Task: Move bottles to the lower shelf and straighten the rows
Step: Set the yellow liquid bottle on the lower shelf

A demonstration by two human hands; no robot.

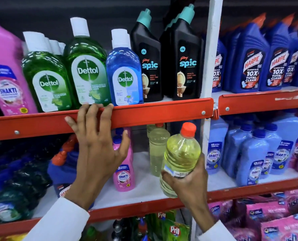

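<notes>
My right hand [188, 178] grips a yellow bottle with a red cap [181, 153] by its lower half, tilted, in front of the lower shelf [144, 195]. Behind it stand more yellow bottles [157, 150] in a row on that shelf. My left hand [96, 148] is spread open, its fingertips resting on the red edge of the upper shelf [153, 113] and its thumb near a pink Shakti bottle [124, 173]. On the upper shelf stand green Dettol bottles [87, 66], a blue Dettol bottle [124, 70] and black Spic bottles [150, 63].
A white upright post [209, 66] splits the shelving. To its right stand blue Harpic bottles [252, 63] above and light blue Shakti bottles [252, 160] below. A large pink Shakti jug [5, 70] is at far left. Pril packs [172, 226] and pink pouches [275, 220] fill the bottom shelf.
</notes>
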